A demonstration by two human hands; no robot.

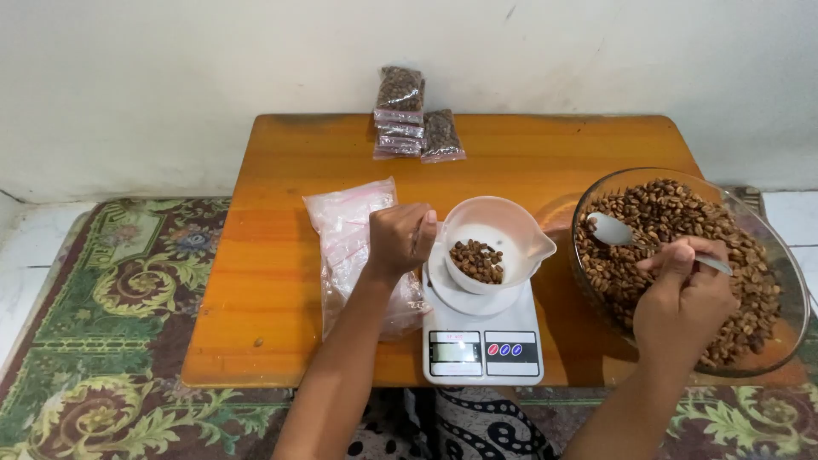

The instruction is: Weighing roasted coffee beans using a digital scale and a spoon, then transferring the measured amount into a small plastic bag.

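Note:
My left hand (399, 239) grips the handle side of a white pouring bowl (503, 223) that holds a small heap of brown coffee beans (477, 260). The bowl rests on a white digital kitchen scale (482, 345). My right hand (683, 302) holds a metal spoon (615, 231), its empty scoop hovering over a large glass bowl (788, 273) full of coffee beans (673, 213) at the right of the table.
A stack of empty clear zip bags (349, 230) lies under my left wrist. Several filled bean packets (413, 119) are piled at the far edge of the low orange wooden table (264, 281). A patterned green rug (102, 324) covers the floor.

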